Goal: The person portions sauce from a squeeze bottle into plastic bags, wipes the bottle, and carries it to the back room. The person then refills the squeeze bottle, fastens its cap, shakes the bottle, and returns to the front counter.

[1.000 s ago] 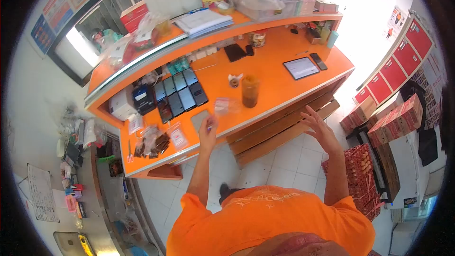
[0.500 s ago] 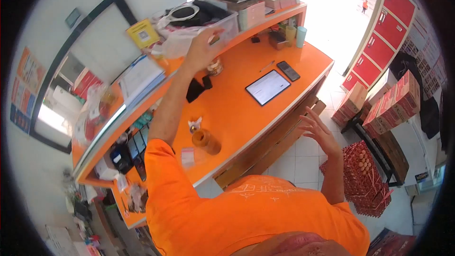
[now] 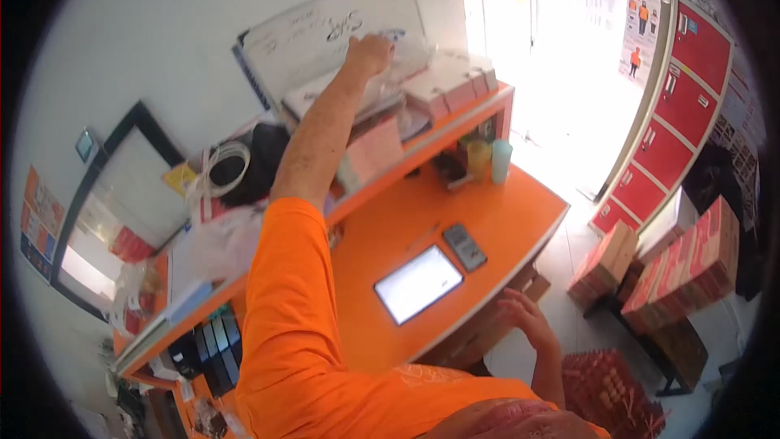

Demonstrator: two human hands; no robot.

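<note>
My left hand (image 3: pixel 371 55) is raised at the end of a stretched arm, in front of a whiteboard (image 3: pixel 284 41) and beside a clear plastic bag (image 3: pixel 406 61) on the counter's upper shelf. Its fingers are curled closed, and what they hold, if anything, cannot be made out. Low on the right, my right hand (image 3: pixel 524 313) hangs free near the desk's front edge, fingers apart and empty. Between the hands lie a tablet (image 3: pixel 418 283) with a lit screen and a dark phone (image 3: pixel 465 247) on the orange desk (image 3: pixel 366 333).
Stacked white boxes (image 3: pixel 451 85) and two cups (image 3: pixel 501 161) stand toward the right end of the counter. Red lockers (image 3: pixel 676 118) and cartons (image 3: pixel 686 268) are at the right. Several phones (image 3: pixel 215 345) lie at the lower left.
My left hand has gone from low over the desk up to the whiteboard, its fingers now curled. The view has swung, and my right hand appears lower. The brown bottle is no longer visible.
</note>
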